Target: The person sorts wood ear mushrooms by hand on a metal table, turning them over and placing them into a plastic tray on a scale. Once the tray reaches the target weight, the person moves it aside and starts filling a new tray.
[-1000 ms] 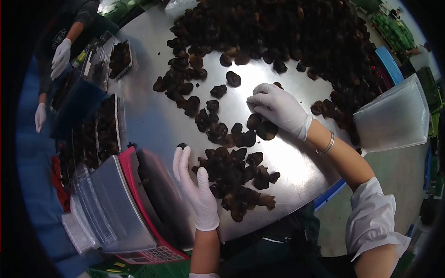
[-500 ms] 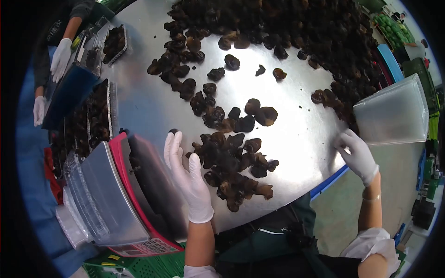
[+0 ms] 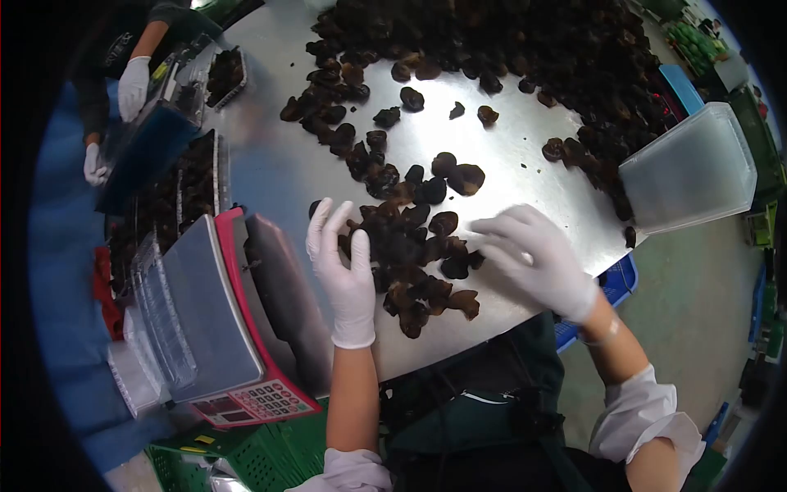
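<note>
White gloves cover both hands. My left hand (image 3: 343, 279) is upright at the left edge of a small pile of dark brown, fungus-like pieces (image 3: 402, 246) on the metal table (image 3: 508, 172); its fingers are apart and nothing shows in its grasp. On the pile's right side is my right hand (image 3: 541, 258), slightly blurred, fingers spread toward the pieces, with nothing visible in it. A far larger heap of the same pieces (image 3: 492, 33) covers the back of the table. Loose pieces lie between the heap and the small pile.
Left of my left hand stands a red-framed scale (image 3: 246, 328) with a clear tray on it. Filled trays (image 3: 201, 176) and a co-worker's gloved hands (image 3: 134, 88) are beyond. A clear plastic container (image 3: 693, 168) sits at the right edge, a blue basket (image 3: 619, 283) below.
My right hand has moved left from the table's right edge to the small pile. My left hand has shifted slightly right, fingers still apart. The whole view has shifted a little.
</note>
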`<state>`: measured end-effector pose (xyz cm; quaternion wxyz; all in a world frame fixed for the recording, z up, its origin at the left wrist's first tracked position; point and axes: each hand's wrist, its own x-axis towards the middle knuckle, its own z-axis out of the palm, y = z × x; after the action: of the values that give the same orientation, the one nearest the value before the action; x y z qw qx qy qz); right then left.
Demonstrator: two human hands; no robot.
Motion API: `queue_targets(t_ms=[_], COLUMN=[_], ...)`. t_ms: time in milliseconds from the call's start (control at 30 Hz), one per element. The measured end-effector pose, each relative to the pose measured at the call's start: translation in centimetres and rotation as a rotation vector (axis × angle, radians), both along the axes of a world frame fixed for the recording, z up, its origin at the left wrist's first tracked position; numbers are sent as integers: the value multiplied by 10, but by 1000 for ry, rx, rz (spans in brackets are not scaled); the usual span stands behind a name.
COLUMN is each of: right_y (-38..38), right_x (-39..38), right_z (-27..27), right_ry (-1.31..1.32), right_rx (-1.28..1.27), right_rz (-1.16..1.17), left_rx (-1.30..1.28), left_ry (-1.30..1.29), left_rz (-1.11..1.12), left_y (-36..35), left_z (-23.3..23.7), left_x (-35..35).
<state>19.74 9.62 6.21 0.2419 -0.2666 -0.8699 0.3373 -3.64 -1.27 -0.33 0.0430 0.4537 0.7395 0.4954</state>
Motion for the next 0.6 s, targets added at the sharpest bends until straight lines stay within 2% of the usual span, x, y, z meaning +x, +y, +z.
queue_targets(t_ms=[33, 67, 133, 167, 267, 300, 333, 367, 467, 500, 533, 567, 600], right_y=[3, 5, 18, 21, 24, 19, 11, 6, -9, -14, -23, -27, -31], right_x=[-25, -46, -71, -78, -52, -32, -9, 21, 99, 126, 136, 142, 146], right_z=[-13, -12, -40, -41, -33, -24, -2, 7, -3, -8, -12, -16, -19], right_ry=[50, -33, -53, -89, 13, 19, 43, -58, 171, 102, 125, 255, 232], right_rx=[61, 152, 287, 314, 314, 193, 173, 245, 117, 274, 307, 238, 205], right_rz=[33, 24, -10, 0, -7, -49, -123, -236, -686, -788, -1000, -1073, -1032], left_rx=[16, 17, 87, 96, 104, 106, 110, 114, 131, 127, 135, 142, 137], left_ry=[38, 49, -153, -144, -218, -226, -225, -225, -290, -297, -311, -325, -315], left_rz=[41, 48, 126, 128, 101, 107, 101, 94, 97, 94, 84, 71, 58], left_y=[-1, 0, 0, 0, -2, -3, -3, -3, -1, -1, 0, 1, 1], left_z=[-4, -5, -5, -7, -8, -9, -10, -11, -6, -6, -6, -5, -4], left_x=[-6, -9, -13, -13, -12, -12, -14, -15, -10, -9, -8, -7, -6])
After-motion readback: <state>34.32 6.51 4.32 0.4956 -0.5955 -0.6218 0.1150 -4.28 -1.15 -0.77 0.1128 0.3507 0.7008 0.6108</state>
